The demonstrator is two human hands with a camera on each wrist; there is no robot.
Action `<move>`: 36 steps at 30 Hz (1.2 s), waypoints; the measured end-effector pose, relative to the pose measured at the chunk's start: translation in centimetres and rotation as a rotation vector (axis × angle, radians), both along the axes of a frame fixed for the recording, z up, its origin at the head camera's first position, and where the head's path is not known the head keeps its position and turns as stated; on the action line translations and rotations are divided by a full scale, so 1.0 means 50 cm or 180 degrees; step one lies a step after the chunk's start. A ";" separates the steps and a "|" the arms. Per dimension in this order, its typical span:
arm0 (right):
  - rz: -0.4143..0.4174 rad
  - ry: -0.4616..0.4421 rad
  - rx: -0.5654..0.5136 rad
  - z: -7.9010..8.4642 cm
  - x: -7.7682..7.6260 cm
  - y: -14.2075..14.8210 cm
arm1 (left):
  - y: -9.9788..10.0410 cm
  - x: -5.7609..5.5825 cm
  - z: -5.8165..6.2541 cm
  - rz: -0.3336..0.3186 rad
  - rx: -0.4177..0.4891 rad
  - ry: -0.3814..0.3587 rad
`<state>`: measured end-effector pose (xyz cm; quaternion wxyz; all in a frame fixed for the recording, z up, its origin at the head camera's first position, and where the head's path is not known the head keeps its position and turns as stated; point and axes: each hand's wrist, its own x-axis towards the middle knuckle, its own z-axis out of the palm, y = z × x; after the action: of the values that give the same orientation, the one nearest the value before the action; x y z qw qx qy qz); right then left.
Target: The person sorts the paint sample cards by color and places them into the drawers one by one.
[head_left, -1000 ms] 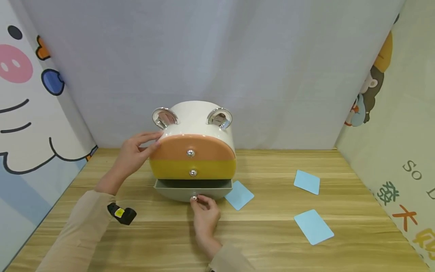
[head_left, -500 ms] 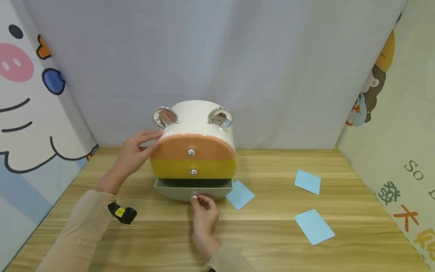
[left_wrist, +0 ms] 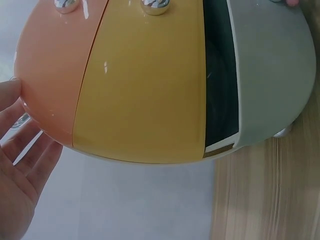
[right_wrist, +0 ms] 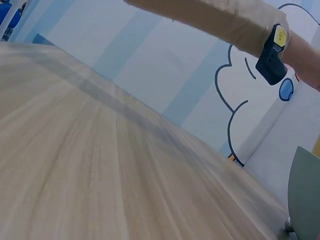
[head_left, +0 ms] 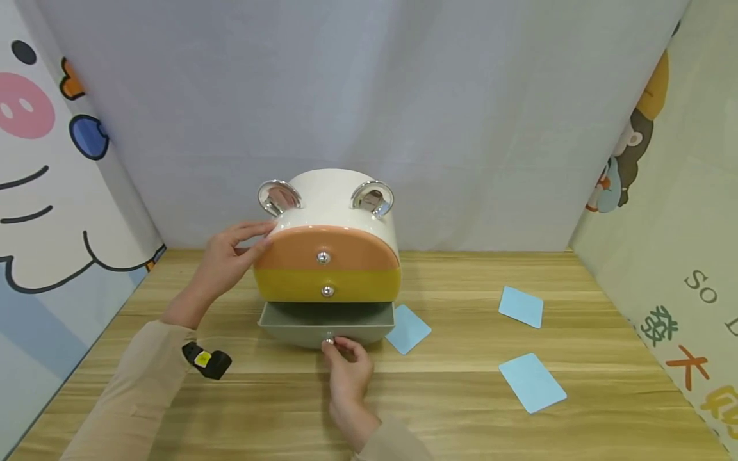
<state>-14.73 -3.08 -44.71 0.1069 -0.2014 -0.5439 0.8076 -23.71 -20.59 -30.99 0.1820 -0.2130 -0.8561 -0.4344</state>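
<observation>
Grey-green drawer (head_left: 288,335) juts partway out of the cabinet (head_left: 334,200), its front panel just beyond the grip. The right hand (head_left: 349,378) pinches the small silver knob (head_left: 328,342) between thumb and fingers, nearly closed around it; the fingers hide part of the contact. Up and to the left of that grip, the left hand (head_left: 227,257) lies against the cabinet's side, fingers nearly straight and spread, grasping nothing outright. Above the grip, the yellow drawer (head_left: 288,286) and orange drawer (head_left: 294,248) sit closed. Up and to the right of it, a blue card (head_left: 410,330) lies beside the grey-green drawer; whether they touch is unclear.

That knob looks slick, so the pinch could slip if the drawer binds. A sideways pull could skew it in its slot. With the left hand bracing so lightly, a hard tug might drag the whole cabinet forward. Drawn too far, the drawer could drop out, having only the knob to support it.
</observation>
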 end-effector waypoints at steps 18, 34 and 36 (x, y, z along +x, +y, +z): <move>0.0124 -0.0038 -0.0138 -0.003 0.064 0.012 | -0.004 0.000 -0.002 0.0008 -0.0054 0.0019; 0.0235 -0.0072 -0.0176 -0.001 0.097 0.015 | -0.003 -0.003 -0.004 0.0023 -0.0053 0.0025; 0.0254 -0.0081 -0.0153 -0.001 0.098 0.017 | -0.003 -0.002 -0.004 0.0004 -0.0041 0.0018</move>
<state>-9.83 -2.21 -44.75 0.0628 -0.1923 -0.5332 0.8214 -23.83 -20.76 -31.17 0.1833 -0.2148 -0.8585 -0.4281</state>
